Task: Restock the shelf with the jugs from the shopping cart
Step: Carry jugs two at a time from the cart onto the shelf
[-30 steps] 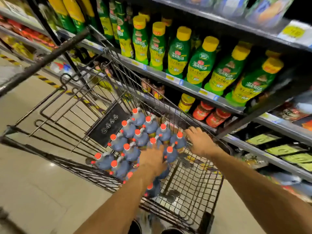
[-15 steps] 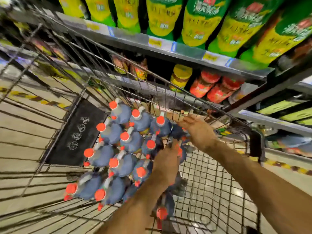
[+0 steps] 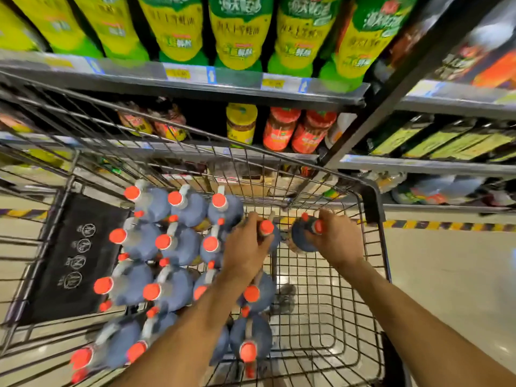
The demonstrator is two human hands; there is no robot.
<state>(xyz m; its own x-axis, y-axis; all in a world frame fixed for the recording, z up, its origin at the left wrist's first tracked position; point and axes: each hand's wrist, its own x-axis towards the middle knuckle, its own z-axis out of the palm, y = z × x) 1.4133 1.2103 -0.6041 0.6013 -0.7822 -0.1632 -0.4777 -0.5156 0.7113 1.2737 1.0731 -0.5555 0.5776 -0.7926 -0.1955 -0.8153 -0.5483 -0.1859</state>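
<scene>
Several dark blue jugs point(image 3: 178, 244) with orange-red caps stand packed in the left half of the wire shopping cart point(image 3: 371, 208). My left hand point(image 3: 245, 250) is closed around the handle of one jug point(image 3: 272, 233) at the edge of the group. My right hand point(image 3: 335, 236) grips another jug point(image 3: 303, 238), lifted slightly and tilted, apart from the rest near the cart's right corner. The shelf point(image 3: 195, 79) rises just beyond the cart.
Green and yellow bottles point(image 3: 240, 32) fill the upper shelf. Red-lidded and yellow jars point(image 3: 279, 129) sit on the shelf below. The cart's right half shows bare wire mesh. A black fold-down flap point(image 3: 75, 258) closes the cart's left end. Yellow-black floor tape point(image 3: 446, 226) runs along the shelf base.
The view has dropped closer over the cart. My right hand has closed on a jug and pulled it away from the group to the right. My left hand has settled on a neighbouring jug's handle.
</scene>
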